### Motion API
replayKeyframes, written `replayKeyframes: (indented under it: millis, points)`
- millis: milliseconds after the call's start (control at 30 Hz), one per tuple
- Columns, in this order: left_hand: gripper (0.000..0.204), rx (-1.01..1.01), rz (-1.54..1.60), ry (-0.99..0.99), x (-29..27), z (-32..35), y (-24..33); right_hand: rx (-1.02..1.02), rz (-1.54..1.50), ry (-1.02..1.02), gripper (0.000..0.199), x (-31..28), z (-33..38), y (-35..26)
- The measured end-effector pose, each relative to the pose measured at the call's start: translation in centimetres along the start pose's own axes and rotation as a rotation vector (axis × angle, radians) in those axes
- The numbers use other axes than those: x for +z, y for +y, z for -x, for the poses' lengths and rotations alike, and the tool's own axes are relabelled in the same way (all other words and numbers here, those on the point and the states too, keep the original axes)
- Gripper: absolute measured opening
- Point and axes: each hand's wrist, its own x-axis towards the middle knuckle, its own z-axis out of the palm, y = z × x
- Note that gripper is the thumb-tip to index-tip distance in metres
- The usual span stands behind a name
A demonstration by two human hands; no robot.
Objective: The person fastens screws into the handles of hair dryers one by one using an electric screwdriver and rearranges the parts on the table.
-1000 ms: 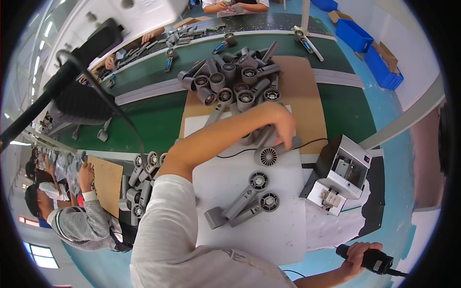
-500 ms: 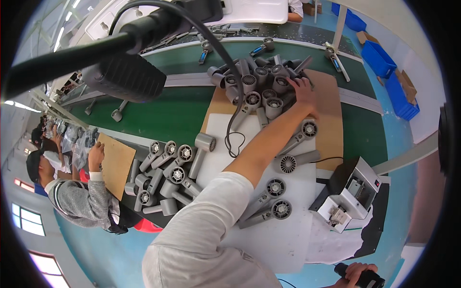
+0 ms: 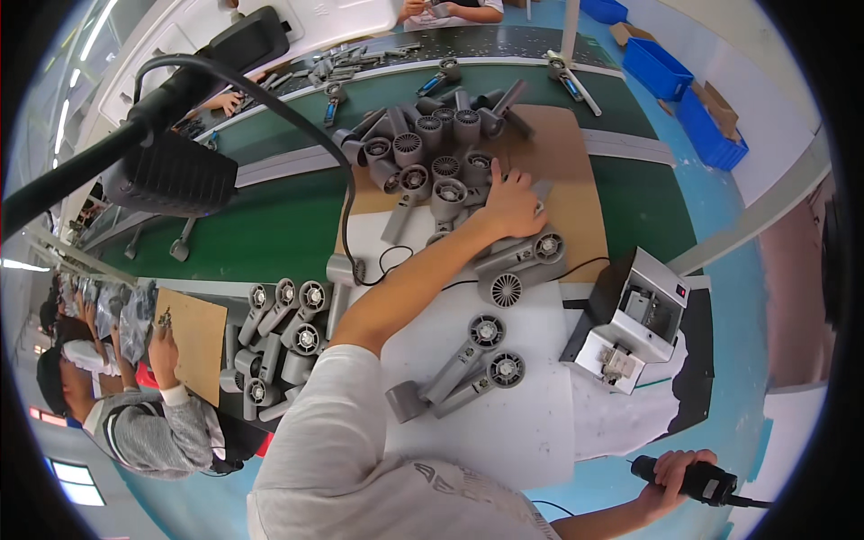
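My left hand (image 3: pixel 515 202) is stretched over the near right side of a heap of grey handheld fan housings (image 3: pixel 448 196). Its fingers and thumb are bent round a grey fan housing (image 3: pixel 542 189), mostly hidden under the hand. Just nearer, a fan (image 3: pixel 506 290) with a slotted round cover lies beside another fan (image 3: pixel 547 245) whose motor shows. On the white sheet are two fans with open round heads (image 3: pixel 487 331) and a loose grey piece (image 3: pixel 408 401). Low on the right, my right hand (image 3: pixel 670 477) is wrapped round a black corded electric screwdriver (image 3: pixel 706 483).
A grey metal machine (image 3: pixel 630 324) stands right of the white sheet (image 3: pixel 531 414). More fans (image 3: pixel 306 338) lie in rows at left, near a seated person (image 3: pixel 153 427). Beyond the heap runs a green conveyor (image 3: pixel 279 207). A black cable (image 3: pixel 346 162) hangs across the view.
My left hand has drawn back toward me from the heap, bringing the grey fan housing with it. The screwdriver in my right hand shows more fully. The whole view has shifted.
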Motion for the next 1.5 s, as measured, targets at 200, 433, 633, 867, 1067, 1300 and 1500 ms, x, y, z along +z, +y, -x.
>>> replayKeyframes:
  millis: [200,433,633,867,1067,1300,1500]
  points:
    - [0.043,0.180,0.037,0.176,0.1,4.6,0.1,0.021,0.045,0.043,0.029,-0.4,0.7,-0.9]
    - [0.025,0.385,0.423,-0.102,-4.4,6.4,-1.7,0.015,0.066,0.059,0.028,0.2,0.7,-1.0]
    - [0.039,-0.141,0.249,0.616,-7.6,-4.5,-9.5,0.004,0.093,0.086,0.026,0.4,0.2,-1.3]
    - [0.092,-0.581,0.185,-0.055,-7.7,-14.3,-20.7,0.087,0.229,0.247,0.031,-0.2,0.0,-0.7]
    - [0.086,-0.462,0.211,-0.285,-2.4,-17.0,-23.2,0.055,0.155,-0.040,0.027,1.0,-1.2,-1.7]
    - [0.072,-0.353,0.141,-0.255,-3.9,-14.7,-15.0,0.064,0.154,0.116,0.046,-1.1,0.3,1.2]
    - [0.048,-0.205,-0.057,-0.283,-1.8,-11.1,-13.8,0.007,-0.007,-0.033,0.036,0.3,-1.1,1.1]
